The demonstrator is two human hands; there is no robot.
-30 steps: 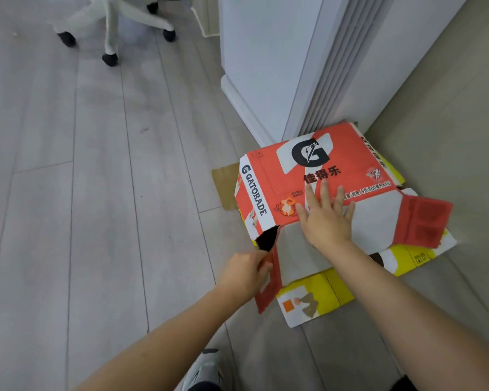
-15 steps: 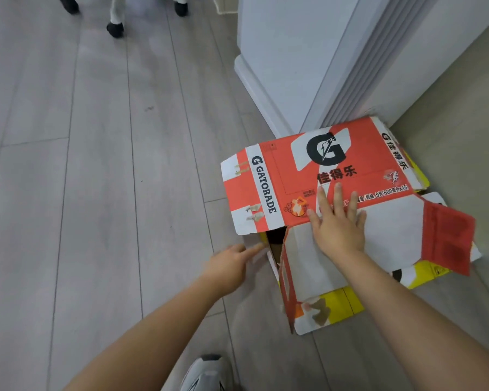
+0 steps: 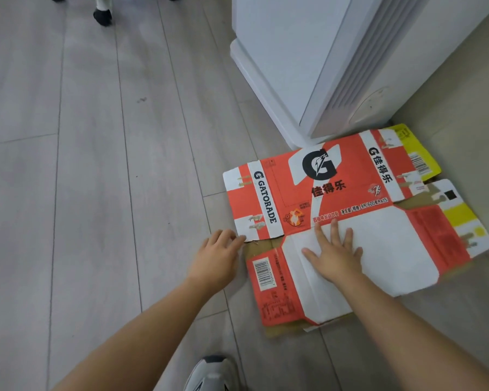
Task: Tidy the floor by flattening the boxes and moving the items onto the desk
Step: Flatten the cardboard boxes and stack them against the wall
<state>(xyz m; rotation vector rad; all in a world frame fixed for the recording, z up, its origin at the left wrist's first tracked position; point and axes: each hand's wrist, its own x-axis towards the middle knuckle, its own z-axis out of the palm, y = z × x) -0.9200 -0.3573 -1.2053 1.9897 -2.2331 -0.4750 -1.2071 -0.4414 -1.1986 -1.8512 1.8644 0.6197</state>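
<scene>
Floor tidy-up, seen from head height: a grey shoe (image 3: 213, 372) is caught at the bottom edge, w/ both bare forearms stretched forward past it. The left hand (image 3: 215, 256) is set at the near-left corner of the orange box (image 3: 325, 190), fingers loosely bent & close together, tips touching the flap edge, nothing gripped; it is prob. placed there so that flap is stopped from springing up. The right hand (image 3: 335, 256) is laid palm-down on the box's white panel, fingers straight & spread wide, wrist low, arm nearly straight. Weight is judged to be put through the palm so the creases are pressed flat. The orange box is found on the floor (image 3: 96, 221), opened out & lying almost flat, printed side up, its far edge just beside the base of a white unit (image 3: 294, 52). A yellow box (image 3: 420, 145), also flat, is seen under it, showing only at the far-right & right edges. Brown cardboard (image 3: 280, 331) is seen at the near edge, though which box it belongs to can't be told. Flattening here is judged nearly done; nothing has yet been taken to the desk, which isn't in view. Farther back, a chair wheel (image 3: 102, 16) is seen top-left.
</scene>
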